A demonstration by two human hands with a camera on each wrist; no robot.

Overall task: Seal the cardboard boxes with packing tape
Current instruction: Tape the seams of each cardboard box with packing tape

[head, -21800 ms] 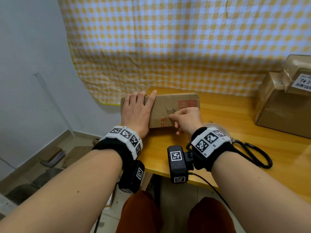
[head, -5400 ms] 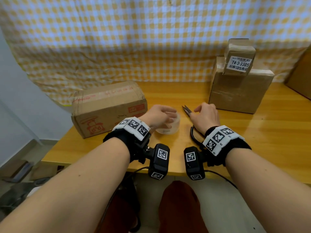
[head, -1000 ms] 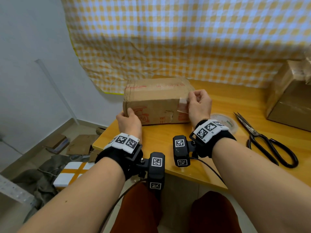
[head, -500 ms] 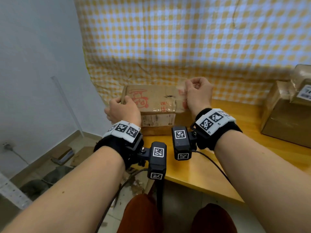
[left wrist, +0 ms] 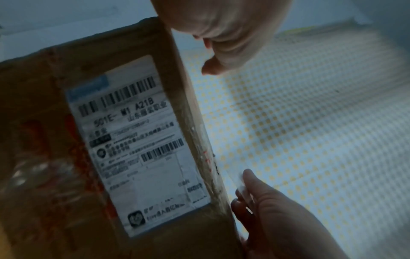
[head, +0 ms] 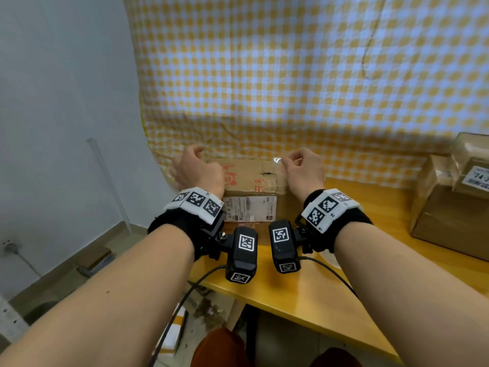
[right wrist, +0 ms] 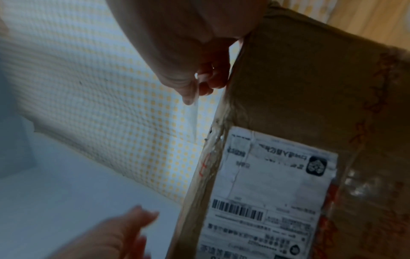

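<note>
A brown cardboard box (head: 251, 178) stands on the wooden table (head: 304, 300), its white shipping label (head: 248, 209) facing me. My right hand (head: 301, 170) is at the box's top right corner and pinches the end of a clear tape strip (head: 277, 160) between thumb and fingertips. In the right wrist view the tape strip (right wrist: 193, 108) hangs from that pinch beside the box (right wrist: 310, 87). My left hand (head: 195, 168) hovers over the box's top left end with loose fingers and holds nothing. The left wrist view shows its thumb (left wrist: 210, 68) apart from the box edge (left wrist: 186, 105).
Two stacked cardboard boxes (head: 449, 207) stand at the right of the table. A clear tape roll (head: 328, 258) peeks out under my right wrist. A yellow checked cloth (head: 291, 88) hangs close behind the box. The table's left edge drops to a cluttered floor (head: 92, 260).
The box has tipped so its label face now points at me. My left hand has let go of the left end and risen over the top. My right hand still pinches the tape.
</note>
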